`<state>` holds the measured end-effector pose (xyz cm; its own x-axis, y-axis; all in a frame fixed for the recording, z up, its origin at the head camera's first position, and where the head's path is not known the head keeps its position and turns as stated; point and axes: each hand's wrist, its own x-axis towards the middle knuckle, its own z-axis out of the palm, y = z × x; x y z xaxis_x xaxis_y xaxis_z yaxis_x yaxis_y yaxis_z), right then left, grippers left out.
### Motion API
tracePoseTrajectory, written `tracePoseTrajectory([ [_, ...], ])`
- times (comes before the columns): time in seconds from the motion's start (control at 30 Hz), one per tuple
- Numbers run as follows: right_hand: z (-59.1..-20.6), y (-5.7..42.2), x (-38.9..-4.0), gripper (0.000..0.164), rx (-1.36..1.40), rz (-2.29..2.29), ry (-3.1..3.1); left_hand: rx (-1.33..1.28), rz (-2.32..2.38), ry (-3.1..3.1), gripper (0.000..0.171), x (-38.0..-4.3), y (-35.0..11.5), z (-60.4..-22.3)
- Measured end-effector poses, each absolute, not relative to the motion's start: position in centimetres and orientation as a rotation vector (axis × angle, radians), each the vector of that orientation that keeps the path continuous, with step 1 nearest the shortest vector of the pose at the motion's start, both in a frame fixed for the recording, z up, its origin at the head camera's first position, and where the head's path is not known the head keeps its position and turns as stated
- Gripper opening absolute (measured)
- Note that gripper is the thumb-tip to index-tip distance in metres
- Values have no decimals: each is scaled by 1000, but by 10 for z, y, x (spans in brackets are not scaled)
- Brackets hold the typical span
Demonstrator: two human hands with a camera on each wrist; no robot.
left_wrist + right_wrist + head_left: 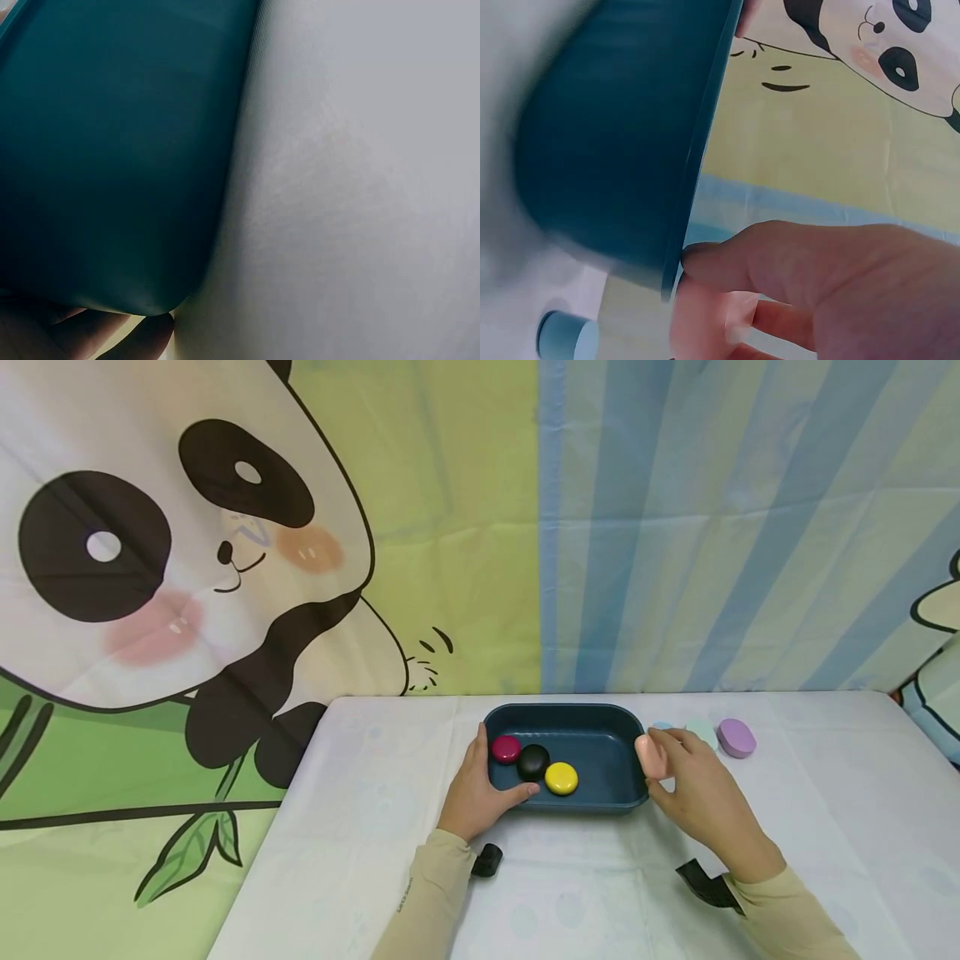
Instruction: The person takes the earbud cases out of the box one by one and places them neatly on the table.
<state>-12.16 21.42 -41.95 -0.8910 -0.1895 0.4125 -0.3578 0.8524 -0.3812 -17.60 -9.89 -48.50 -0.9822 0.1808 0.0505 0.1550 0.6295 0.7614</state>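
Note:
A dark blue rectangular tray (592,760) with rounded corners stands on the table. Inside its left part lie a dark red round piece (506,749), a black one (533,762) and a yellow one (562,778). My left hand (480,789) grips the tray's left end, thumb over the near rim. In the left wrist view, its fingertips (154,334) touch the tray wall (120,150). At the right end, my right hand (697,785) pinches a peach-coloured rounded piece (651,757) beside the rim. In the right wrist view, the thumb meets the tray edge above the peach piece (701,322).
Right of the tray lie a purple piece (737,738), a pale mint piece (702,732) and a light blue piece (663,725), the latter two partly hidden by my right hand. A printed panda curtain (450,527) hangs behind the white-covered table (570,893).

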Motion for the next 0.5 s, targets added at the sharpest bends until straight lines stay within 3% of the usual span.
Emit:
tracePoseTrajectory([
  [0.5, -432, 230, -115, 64, 373, 614, -2709, 293, 1313, 2803, 128, -176, -99, -484],
])
